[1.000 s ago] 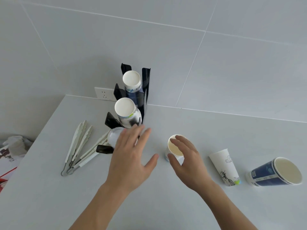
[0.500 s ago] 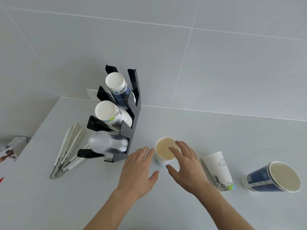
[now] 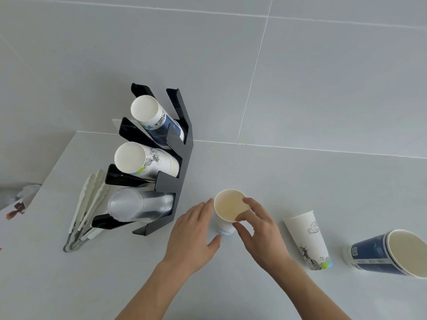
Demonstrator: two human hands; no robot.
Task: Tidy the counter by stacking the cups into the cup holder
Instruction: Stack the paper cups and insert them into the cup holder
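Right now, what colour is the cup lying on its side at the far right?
Dark blue with white print, cream inside; the head view shows it.

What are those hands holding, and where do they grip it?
The right hand pinches the upright paper cup at its rim. The left hand rests open beside the cup, gripping nothing.

An upright white paper cup [image 3: 227,210] stands on the pale surface [image 3: 277,181], the right hand [image 3: 258,229] pinching its rim and the left hand [image 3: 193,236] spread beside it. Left of them, a black cup holder [image 3: 182,155] carries 3 stacks; 2 more cups [image 3: 307,239] stand to the right.
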